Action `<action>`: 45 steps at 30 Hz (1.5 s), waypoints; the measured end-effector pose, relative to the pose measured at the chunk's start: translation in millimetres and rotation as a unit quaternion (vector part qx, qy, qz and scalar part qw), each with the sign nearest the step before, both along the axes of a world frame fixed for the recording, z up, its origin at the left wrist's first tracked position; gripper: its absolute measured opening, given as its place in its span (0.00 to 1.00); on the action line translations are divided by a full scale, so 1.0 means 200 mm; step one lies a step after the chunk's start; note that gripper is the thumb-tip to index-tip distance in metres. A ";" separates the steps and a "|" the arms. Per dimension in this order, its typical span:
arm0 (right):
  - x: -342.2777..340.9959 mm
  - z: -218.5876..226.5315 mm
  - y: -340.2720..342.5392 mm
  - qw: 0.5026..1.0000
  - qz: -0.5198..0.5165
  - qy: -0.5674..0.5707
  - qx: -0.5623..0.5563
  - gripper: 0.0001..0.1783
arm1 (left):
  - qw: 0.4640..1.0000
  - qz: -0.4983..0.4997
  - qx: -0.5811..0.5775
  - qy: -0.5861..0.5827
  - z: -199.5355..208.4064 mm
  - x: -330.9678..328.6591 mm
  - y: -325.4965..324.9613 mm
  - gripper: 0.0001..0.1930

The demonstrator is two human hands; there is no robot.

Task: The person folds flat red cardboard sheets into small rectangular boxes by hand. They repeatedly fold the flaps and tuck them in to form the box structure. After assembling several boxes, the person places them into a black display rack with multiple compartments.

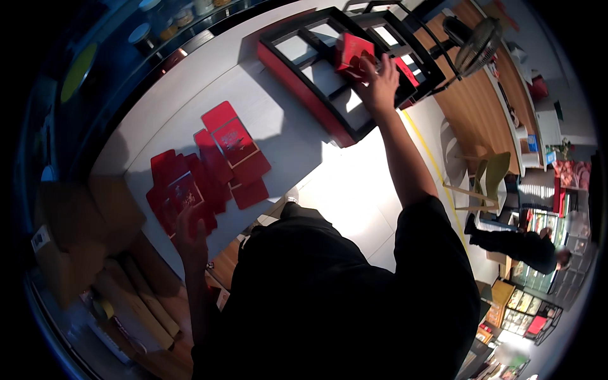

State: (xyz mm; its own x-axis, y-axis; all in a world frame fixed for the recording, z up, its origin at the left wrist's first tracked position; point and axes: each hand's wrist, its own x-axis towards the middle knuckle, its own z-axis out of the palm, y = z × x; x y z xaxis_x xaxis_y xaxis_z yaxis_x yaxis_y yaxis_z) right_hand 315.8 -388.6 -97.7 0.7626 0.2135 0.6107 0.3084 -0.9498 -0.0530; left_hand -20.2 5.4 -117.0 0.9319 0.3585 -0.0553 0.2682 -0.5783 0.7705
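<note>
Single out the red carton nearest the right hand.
The boxed-up carton at the right hand; it has solid depth, while the flat cartons lie near the left hand.

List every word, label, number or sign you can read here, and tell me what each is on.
None is clear enough to quote:
Red box by the right hand: markings, too small.
Upper flat red carton: pale print, too small.
Lower flat red carton: pale print, too small.
Brown cardboard box: white label, too blurred.

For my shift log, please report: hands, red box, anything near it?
Right hand at red box, grip unclear. Left hand by flat red cartons, fingers apart. Box over black-and-red rack, contact unclear.
</note>
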 end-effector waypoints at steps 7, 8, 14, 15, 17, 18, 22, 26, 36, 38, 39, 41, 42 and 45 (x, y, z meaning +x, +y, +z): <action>-0.74 0.10 0.70 0.863 0.286 0.330 0.253 0.24 | 0.997 0.064 0.004 0.045 -0.20 -0.17 0.05 0.15; -0.83 0.01 0.82 0.816 0.273 0.422 0.286 0.31 | 0.995 0.067 -0.049 0.058 -0.23 -0.15 0.04 0.16; -0.84 -0.50 0.99 0.801 0.092 0.539 0.243 0.51 | 0.949 0.117 -0.289 0.046 -0.48 -0.01 -0.17 0.22; -0.83 -0.50 1.02 0.837 0.080 0.502 0.203 0.51 | 0.953 0.121 -0.277 0.034 -0.46 0.00 -0.18 0.22; -0.78 -0.48 1.06 0.899 0.053 0.417 0.121 0.51 | 0.955 0.121 -0.269 0.022 -0.46 0.02 -0.17 0.22; -0.76 -0.47 1.08 0.901 0.059 0.421 0.091 0.45 | 0.955 0.113 -0.272 0.024 -0.47 0.02 -0.16 0.22; -0.59 -0.64 1.01 0.875 0.046 0.453 0.162 0.35 | 0.952 0.104 -0.284 0.047 -0.42 0.03 -0.12 0.20; -0.59 -0.59 1.01 0.926 0.064 0.358 0.105 0.40 | 0.931 0.132 -0.339 0.012 -0.44 0.03 -0.08 0.18; -0.48 -0.52 1.03 0.721 0.075 0.586 0.362 0.27 | 0.922 0.095 -0.376 -0.015 -0.30 0.32 -0.11 0.19; -0.58 -0.33 1.04 0.623 0.137 0.573 0.515 0.11 | 0.908 0.102 -0.404 -0.030 -0.22 0.36 -0.12 0.21; -0.63 -0.24 1.01 0.677 0.169 0.536 0.475 0.09 | 0.892 0.107 -0.438 -0.039 -0.11 0.35 -0.14 0.23; -0.86 0.03 1.06 0.711 0.206 0.485 0.465 0.06 | 0.868 0.094 -0.481 -0.081 0.06 0.34 -0.19 0.24; -0.94 0.01 1.06 0.790 0.331 0.331 0.396 0.10 | 0.859 0.068 -0.496 -0.109 0.15 0.33 -0.23 0.25; -1.15 0.28 1.11 0.796 0.482 0.302 0.206 0.30 | 0.853 0.043 -0.475 -0.212 0.19 0.32 -0.21 0.19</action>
